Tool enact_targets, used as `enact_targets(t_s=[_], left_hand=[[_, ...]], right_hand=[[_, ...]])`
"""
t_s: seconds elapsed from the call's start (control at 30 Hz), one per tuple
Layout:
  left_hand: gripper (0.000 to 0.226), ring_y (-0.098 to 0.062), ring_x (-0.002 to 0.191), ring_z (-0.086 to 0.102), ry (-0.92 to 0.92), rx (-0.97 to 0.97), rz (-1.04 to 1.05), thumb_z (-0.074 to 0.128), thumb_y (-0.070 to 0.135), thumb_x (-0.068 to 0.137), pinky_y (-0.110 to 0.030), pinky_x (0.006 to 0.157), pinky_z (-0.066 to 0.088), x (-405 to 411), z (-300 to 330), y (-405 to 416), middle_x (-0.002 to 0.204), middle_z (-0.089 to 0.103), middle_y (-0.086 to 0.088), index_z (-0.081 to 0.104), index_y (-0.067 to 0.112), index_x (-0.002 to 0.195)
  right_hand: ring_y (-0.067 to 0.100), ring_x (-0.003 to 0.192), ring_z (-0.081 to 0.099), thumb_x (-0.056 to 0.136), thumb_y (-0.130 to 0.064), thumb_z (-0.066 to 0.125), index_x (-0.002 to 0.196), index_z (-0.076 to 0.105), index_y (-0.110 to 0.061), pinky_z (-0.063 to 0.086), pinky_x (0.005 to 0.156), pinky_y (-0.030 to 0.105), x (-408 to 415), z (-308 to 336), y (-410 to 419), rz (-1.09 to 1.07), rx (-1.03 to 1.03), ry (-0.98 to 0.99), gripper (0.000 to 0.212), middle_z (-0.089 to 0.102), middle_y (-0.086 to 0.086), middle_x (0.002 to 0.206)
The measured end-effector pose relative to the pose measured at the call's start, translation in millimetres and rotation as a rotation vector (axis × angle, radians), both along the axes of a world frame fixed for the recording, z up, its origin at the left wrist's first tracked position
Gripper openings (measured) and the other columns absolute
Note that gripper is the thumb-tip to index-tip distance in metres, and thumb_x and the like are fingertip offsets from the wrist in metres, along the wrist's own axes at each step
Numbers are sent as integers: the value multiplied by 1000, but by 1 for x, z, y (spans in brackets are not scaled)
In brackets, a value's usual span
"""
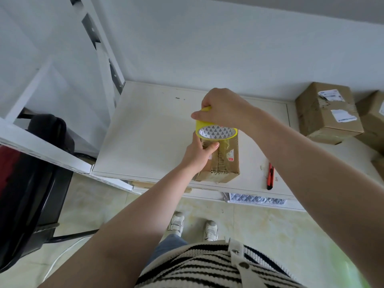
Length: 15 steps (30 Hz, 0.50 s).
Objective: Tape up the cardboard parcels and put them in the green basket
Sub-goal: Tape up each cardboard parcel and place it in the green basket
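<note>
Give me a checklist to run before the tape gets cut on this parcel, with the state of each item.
1. Tape roll held firmly: ok, the right hand grips it from above.
2. Parcel steadied: ok, the left hand rests on it, thumb pressing the tape on its top.
3. Parcel fully on the table: ok, though it sits at the near edge.
4. Cutter within reach: ok, the red utility knife lies just right of the parcel.
5. Knife blade retracted: cannot tell.
6. Green basket ready: cannot tell; only a green blur shows at the lower right.
</note>
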<state>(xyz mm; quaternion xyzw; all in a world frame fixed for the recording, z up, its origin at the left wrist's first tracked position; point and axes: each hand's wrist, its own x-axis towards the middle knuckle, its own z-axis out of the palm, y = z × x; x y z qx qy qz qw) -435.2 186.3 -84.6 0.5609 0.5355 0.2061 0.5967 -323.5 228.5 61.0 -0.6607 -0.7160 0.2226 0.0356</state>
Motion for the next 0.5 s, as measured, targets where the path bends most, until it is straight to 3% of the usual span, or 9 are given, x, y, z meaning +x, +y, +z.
enact_targets(t_s=[0.17,0.23,0.3,0.37,0.5], left_hand=[[64,3,74,63,5,30,-15,62,40,93,-15,67,48,0,1,0,115,60,11,28,29,146],[70,3,79,62,-9,33,-18,62,36,94,-29,81,55,0,0,1,119,61,8,23,30,151],[73,-4,85,63,-13,32,-19,63,36,94,-37,92,53,0,0,1,126,62,4,20,29,153],[74,-10,92,64,-23,19,-23,63,37,93,-38,95,51,0,0,1,131,61,3,20,30,153],[73,-4,91,63,-41,-4,-45,66,38,91,-34,94,50,1,1,2,131,61,7,25,32,151]], right_hand=[[20,52,48,83,-50,63,60,54,-9,31,47,26,15,-2,-9,-30,22,-30,48,51,4,56],[19,51,43,83,-47,62,54,45,-13,28,46,26,26,-3,-15,-74,37,-57,47,43,1,53],[21,53,46,82,-50,62,54,47,-14,32,47,27,38,-2,-19,-97,38,-106,49,45,2,53],[20,53,46,81,-56,64,55,49,-12,31,47,27,49,-2,-25,-121,16,-110,53,46,3,53],[16,55,43,79,-64,61,59,50,-12,26,49,28,61,-13,-37,-200,5,-123,57,46,2,59]])
